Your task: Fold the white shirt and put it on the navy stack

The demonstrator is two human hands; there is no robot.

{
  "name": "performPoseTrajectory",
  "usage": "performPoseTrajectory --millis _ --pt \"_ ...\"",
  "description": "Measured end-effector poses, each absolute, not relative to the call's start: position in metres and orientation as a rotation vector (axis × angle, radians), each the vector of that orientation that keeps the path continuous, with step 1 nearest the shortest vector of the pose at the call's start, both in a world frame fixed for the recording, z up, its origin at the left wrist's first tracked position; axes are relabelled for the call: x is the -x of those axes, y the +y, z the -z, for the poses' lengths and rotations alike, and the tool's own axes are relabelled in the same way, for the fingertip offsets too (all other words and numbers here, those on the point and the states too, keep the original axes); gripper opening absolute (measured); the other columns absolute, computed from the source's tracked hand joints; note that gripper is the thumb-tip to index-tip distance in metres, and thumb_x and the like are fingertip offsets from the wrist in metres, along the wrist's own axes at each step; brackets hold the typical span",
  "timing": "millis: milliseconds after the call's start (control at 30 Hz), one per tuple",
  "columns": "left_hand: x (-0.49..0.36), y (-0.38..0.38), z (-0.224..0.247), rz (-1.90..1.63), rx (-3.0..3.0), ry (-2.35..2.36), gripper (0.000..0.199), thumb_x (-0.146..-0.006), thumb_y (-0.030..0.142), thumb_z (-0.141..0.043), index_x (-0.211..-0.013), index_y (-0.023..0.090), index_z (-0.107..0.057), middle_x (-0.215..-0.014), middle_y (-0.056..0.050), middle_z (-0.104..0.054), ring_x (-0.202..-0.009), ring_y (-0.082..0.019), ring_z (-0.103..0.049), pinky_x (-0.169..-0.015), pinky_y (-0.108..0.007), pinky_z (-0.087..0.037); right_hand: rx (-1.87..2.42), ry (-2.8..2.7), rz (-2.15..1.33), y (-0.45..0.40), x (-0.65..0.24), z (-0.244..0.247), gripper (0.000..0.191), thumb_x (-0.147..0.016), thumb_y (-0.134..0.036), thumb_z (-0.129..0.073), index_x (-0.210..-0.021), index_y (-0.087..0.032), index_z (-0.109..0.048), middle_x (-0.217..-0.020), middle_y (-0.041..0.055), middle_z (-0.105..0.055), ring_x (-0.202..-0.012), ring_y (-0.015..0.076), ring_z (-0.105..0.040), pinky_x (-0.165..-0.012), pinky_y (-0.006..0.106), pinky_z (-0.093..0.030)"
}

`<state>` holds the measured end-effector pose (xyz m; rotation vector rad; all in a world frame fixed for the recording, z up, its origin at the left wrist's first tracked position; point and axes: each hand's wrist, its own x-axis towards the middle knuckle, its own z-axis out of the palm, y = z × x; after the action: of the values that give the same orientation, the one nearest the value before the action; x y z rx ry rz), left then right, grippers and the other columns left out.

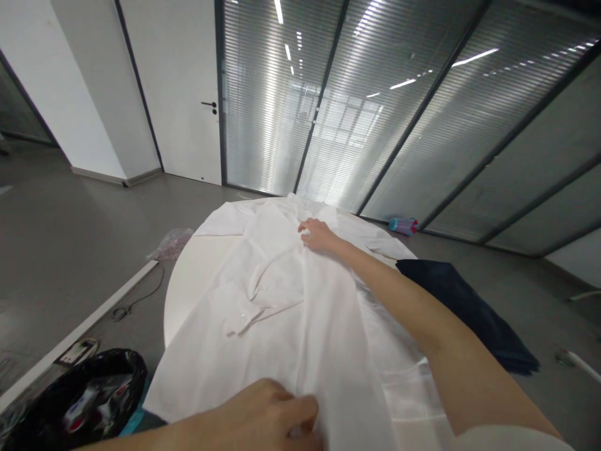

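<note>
- A white shirt (291, 300) lies spread over the round white bench (188, 282), its long axis running from the lower edge of the frame up to centre.
- The right hand (318, 235) rests flat, fingers together, on the far end.
- The left hand (263, 413) pinches the near hem.
- A dark garment (469, 313) lies at the right.

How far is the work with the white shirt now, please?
Done: the white shirt lies spread over the round table, one sleeve folded inward. In hand: the right hand presses the far end and the left hand pinches the near edge. Left: the body is still unfolded; the dark garment lies untouched.
</note>
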<state>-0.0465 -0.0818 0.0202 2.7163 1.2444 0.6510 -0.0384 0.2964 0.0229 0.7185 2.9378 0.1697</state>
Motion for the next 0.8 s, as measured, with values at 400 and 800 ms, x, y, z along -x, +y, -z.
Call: performPoseTrajectory --millis 400,800 --pt "0.03 -0.01 0.023 -0.518 -2.604 1.36 0.09 -0.094 0.07 -0.044 -0.159 0.01 -0.027 -0.163 -0.024 -0.026 -0.152 -0.041 -0.022 -0.121 -0.064 -0.019 -1.435 2.792 0.186 0.361 0.049 0.036 0.077 -0.101 -0.064 -0.015 -0.162 -0.017 -0.021 -0.17 0.0116 -0.012 -0.155 0.0298 -0.012 -0.123 0.053 -0.013" --pt "0.165 -0.018 -0.039 -1.595 -1.549 1.892 0.031 -0.093 0.041 -0.057 -0.078 0.019 -0.072 -0.081 -0.006 -0.074 -0.079 -0.02 -0.069 -0.073 -0.03 -0.055 -0.277 3.52 0.197 0.213 0.058 -0.001 0.025 -0.097 -0.017 -0.048 -0.109 -0.015 -0.07 -0.116 0.0123 -0.068 -0.112 0.0231 -0.06 -0.103 0.037 -0.041"
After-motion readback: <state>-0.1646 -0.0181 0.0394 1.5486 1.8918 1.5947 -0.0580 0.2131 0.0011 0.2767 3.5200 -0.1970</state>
